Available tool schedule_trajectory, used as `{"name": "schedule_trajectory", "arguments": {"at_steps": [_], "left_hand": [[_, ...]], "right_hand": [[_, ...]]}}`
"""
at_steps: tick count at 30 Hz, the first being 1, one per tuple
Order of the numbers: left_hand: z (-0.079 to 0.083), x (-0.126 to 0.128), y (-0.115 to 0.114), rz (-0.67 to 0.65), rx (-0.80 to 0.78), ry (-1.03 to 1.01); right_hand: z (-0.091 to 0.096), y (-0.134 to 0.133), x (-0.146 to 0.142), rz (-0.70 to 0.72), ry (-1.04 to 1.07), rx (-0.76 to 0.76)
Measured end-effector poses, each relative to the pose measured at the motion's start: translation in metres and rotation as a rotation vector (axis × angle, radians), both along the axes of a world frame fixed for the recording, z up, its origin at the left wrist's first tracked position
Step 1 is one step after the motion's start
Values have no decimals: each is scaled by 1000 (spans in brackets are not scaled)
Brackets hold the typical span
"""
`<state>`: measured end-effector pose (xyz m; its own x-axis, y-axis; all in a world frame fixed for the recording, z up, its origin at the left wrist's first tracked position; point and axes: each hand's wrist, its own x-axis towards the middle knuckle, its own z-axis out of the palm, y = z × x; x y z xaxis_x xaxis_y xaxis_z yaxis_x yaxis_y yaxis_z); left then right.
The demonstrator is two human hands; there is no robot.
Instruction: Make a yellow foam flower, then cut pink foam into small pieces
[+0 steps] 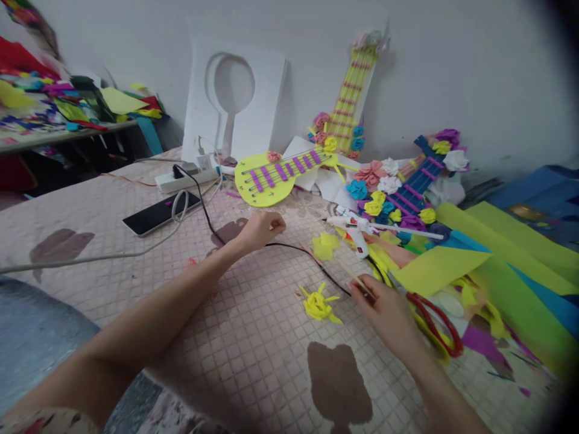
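Note:
My right hand (382,307) pinches a thin wooden stick (355,275) that points up and to the left. Just left of it lies a yellow crumpled-paper flower (319,304) on the table cover. My left hand (262,230) hovers over the black cord (289,245), below a yellow paper guitar (265,179) with purple bars. Its fingers are curled together, and whatever they may hold is hidden. Beyond my right hand a white glue gun (355,229) rests on its side, near small yellow paper squares (325,246). Red-handled scissors (436,322) lie beside my right wrist.
Yellow paper sheets (443,268) and scraps cover the right side. A power strip (187,179) and a black phone (158,215) sit at the left. Against the wall stand a white foam board (266,120), a tall yellow guitar (350,96) and a blue one (414,187).

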<state>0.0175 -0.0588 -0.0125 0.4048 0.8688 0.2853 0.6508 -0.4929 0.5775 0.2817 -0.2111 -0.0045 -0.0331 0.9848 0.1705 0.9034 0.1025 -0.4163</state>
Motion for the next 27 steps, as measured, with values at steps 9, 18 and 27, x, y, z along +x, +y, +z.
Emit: {"name": "schedule_trajectory", "arguments": {"at_steps": [9, 18, 27], "left_hand": [[5, 2, -7, 21, 160, 27], [6, 6, -13, 0, 186, 24], [16, 14, -33, -141, 130, 42]], "right_hand": [[-3, -1, 2, 6, -39, 57], [0, -2, 2, 22, -103, 67], [1, -2, 1, 65, -45, 69]]}}
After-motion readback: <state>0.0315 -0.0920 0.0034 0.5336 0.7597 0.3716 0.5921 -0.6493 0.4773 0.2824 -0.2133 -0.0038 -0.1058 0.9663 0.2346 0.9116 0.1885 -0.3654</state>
